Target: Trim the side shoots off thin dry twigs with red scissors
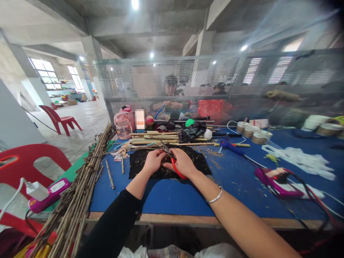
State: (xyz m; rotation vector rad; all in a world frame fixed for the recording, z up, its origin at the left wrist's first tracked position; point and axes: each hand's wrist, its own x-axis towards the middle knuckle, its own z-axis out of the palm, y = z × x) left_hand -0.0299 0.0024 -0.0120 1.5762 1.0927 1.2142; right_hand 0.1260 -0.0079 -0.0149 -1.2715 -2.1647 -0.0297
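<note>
Red-handled shears (177, 169) are gripped in my right hand (183, 163), their metal blades pointing up and to the left. My left hand (154, 161) is closed close beside the blades, its fingertips pinched together. What it holds is too small and too hidden to name. Both hands are over a black cloth (137, 169) strewn with small dry bits. Behind the hands lies a row of pale bamboo-like sticks (158, 137). Two short cut stalks (109, 174) rest to the left of the cloth.
A long bundle of dry stalks (77, 193) runs along the table's left edge. A blue glue gun (231, 146) and a purple power strip (279, 186) with cables lie at right. Behind stands a perforated metal screen (129, 84); a person (171, 95) sits beyond it.
</note>
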